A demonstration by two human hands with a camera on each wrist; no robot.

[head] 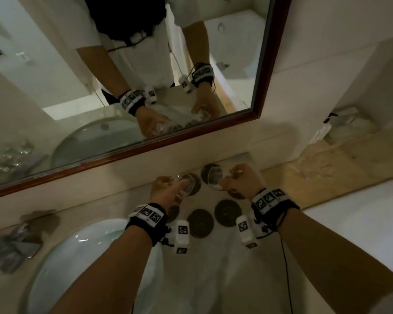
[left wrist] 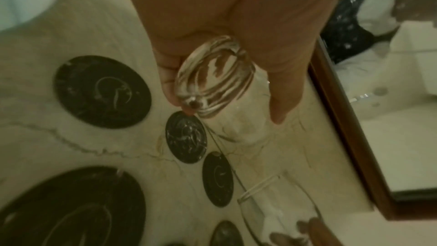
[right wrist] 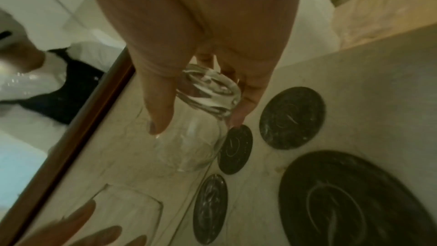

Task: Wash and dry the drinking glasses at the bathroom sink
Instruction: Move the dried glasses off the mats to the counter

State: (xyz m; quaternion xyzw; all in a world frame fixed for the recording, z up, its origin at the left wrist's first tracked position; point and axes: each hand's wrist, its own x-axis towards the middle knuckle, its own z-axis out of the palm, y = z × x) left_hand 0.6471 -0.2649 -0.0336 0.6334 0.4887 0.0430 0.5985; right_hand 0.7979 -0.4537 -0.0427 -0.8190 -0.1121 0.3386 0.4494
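Note:
I hold two clear drinking glasses over the marble counter, near the wall under the mirror. My left hand (head: 168,189) grips one glass (head: 187,183) around its thick base (left wrist: 212,76). Its mouth points away from the wrist, toward the counter. My right hand (head: 241,180) grips the other glass (head: 214,177) the same way, thumb and fingers wrapped around its base (right wrist: 208,93). The two glasses are tilted, with their mouths close together above the dark round coasters (head: 200,223). Each wrist view shows the other hand's glass at its lower edge (left wrist: 279,212) (right wrist: 127,209).
Several black marbled coasters (left wrist: 102,92) (right wrist: 292,118) lie on the counter between my hands and the white basin (head: 61,252) at lower left. A metal fixture (head: 16,236) stands left of the basin. The wood-framed mirror (head: 145,143) hangs just behind. Folded white towels (head: 345,123) sit at far right.

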